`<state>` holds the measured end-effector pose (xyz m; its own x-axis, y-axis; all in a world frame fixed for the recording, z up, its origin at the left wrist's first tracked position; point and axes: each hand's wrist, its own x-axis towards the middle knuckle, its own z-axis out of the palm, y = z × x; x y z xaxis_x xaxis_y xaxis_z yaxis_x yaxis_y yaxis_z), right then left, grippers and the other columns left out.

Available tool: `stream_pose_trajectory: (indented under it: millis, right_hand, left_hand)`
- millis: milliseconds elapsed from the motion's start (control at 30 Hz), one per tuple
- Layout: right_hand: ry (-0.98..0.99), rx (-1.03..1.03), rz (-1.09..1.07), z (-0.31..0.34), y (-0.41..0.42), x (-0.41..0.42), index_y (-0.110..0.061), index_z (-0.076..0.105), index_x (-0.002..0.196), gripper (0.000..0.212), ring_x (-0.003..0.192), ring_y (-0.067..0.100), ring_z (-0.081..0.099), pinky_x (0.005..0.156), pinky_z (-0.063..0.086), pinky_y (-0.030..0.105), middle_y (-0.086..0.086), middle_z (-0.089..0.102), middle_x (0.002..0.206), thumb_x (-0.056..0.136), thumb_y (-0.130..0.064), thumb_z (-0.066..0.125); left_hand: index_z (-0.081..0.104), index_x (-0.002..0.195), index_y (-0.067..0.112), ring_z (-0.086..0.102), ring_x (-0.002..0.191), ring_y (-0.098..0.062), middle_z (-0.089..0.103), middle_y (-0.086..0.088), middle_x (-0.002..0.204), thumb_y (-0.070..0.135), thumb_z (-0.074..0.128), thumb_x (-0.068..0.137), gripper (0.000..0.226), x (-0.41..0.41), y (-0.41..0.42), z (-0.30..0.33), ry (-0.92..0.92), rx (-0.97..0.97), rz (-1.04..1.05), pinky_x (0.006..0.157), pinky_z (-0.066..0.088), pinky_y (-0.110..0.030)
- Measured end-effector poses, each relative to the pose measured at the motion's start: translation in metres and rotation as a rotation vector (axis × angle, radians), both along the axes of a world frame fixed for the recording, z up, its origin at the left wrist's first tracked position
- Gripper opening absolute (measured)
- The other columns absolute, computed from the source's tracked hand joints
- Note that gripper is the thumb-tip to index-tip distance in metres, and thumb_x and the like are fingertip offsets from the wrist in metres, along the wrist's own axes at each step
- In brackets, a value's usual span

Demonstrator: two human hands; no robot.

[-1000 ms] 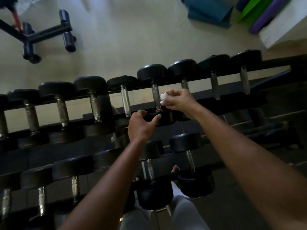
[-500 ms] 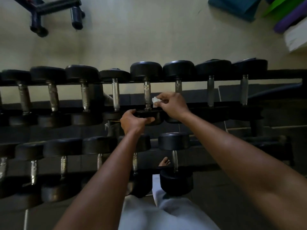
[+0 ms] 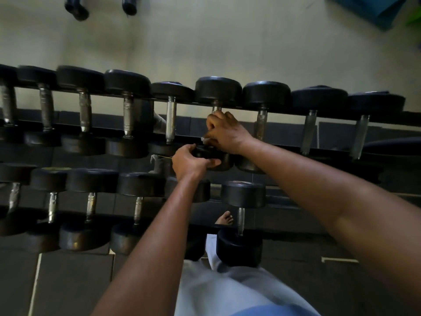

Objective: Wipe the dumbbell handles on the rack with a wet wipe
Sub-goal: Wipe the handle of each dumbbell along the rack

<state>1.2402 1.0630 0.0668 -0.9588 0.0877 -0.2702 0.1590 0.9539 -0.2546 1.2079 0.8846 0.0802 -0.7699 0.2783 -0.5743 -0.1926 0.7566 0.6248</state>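
The dumbbell being wiped lies on the rack's top tier, sixth from the left of nine counted there. Its handle is wrapped by the right hand, fingers curled around it; a white wipe shows at the thumb, apparently pinched. The near head is gripped by the left hand, fingers clamped over its rim. Seven dumbbells are counted below, one largely hidden.

Gym: two-tier dumbbell rack, rubber floor tiles.
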Motion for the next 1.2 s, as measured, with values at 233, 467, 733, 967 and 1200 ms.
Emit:
stream_pose_trajectory:
  millis: [233,467,733,967,1200]
  right_hand:
    - [-0.155,0.125,-0.014,0.004,-0.018,-0.035,-0.011,0.066,0.125,0.033,0.133,0.033,0.029,0.113,0.028,0.044,0.009,0.038,0.145,0.099,-0.031,0.066]
    - [-0.055,-0.003,-0.084,0.003,-0.001,0.010,-0.034,0.070,0.092,0.011,0.119,0.025,0.041,0.100,0.035,0.043,-0.002,0.046,0.126,0.096,-0.045,0.070]
    - [-0.150,-0.585,-0.715,-0.026,0.005,0.047,-0.026,0.071,0.100,0.005,0.094,0.011,0.068,0.078,0.053,0.027,-0.004,0.070,0.099,0.100,-0.030,0.074]
    - [-0.219,-0.757,-0.755,-0.040,0.017,0.035,-0.020,0.073,0.116,0.024,0.094,0.011,0.066,0.087,0.053,0.033,-0.002,0.071,0.104,0.096,-0.030,0.080]
    - [-0.349,-0.608,-0.689,-0.053,0.028,0.016,-0.026,0.073,0.112,0.012,0.098,0.016,0.068,0.080,0.050,0.033,-0.002,0.071,0.103,0.101,-0.032,0.073]
  left_hand:
    - [0.065,0.144,0.016,0.066,0.121,-0.013,0.073,0.001,0.133,0.034,0.106,0.061,0.094,0.003,0.000,0.004,-0.002,0.014,0.013,0.092,0.049,-0.020]
    - [0.067,0.142,0.016,0.068,0.123,-0.015,0.074,-0.001,0.131,0.031,0.104,0.065,0.087,0.004,0.000,0.009,-0.012,0.022,0.001,0.087,0.047,-0.016]
    - [0.065,0.142,0.015,0.066,0.125,-0.017,0.072,-0.004,0.135,0.029,0.104,0.065,0.087,0.003,0.005,0.008,-0.015,-0.005,-0.018,0.092,0.049,-0.021]
    - [0.066,0.140,0.015,0.065,0.118,-0.011,0.073,-0.002,0.134,0.029,0.102,0.068,0.082,0.002,0.007,0.012,-0.015,-0.030,-0.042,0.081,0.043,-0.008]
    - [0.070,0.135,0.015,0.068,0.110,-0.009,0.073,0.005,0.121,0.031,0.104,0.064,0.081,0.001,0.006,0.006,0.000,-0.046,-0.052,0.084,0.048,-0.014]
